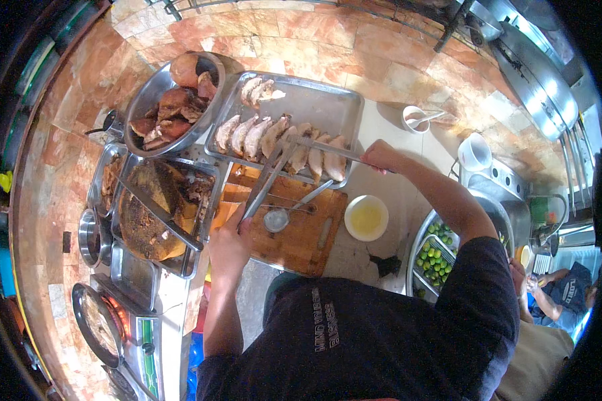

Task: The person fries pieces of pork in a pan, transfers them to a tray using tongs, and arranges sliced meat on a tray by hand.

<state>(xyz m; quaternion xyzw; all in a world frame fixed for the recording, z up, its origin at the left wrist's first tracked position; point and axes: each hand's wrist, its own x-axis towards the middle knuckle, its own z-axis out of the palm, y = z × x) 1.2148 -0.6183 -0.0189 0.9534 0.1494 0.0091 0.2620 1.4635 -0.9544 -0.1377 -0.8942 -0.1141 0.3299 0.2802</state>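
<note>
Metal tongs (270,180) are held in my left hand (232,244), their tips over sliced meat (301,150) on a metal tray (351,108). My right hand (381,156) grips a long flat metal utensil (331,149), whose far end meets the tongs' tips above the slices; its exact kind is unclear. A row of slices runs along the tray's near side, with a smaller group at the far left corner. Below the tray, a wooden cutting board (306,245) holds a metal ladle (277,219). A bowl of yellow liquid (366,217) stands right of the board.
At left are a metal bowl of browned meat (180,113), a tray with a round brown block (148,210) under a knife (155,208), and a pan (98,326) on a glowing burner. Green citrus fruits (434,258) fill a basin at right. Other people (564,295) stand beyond.
</note>
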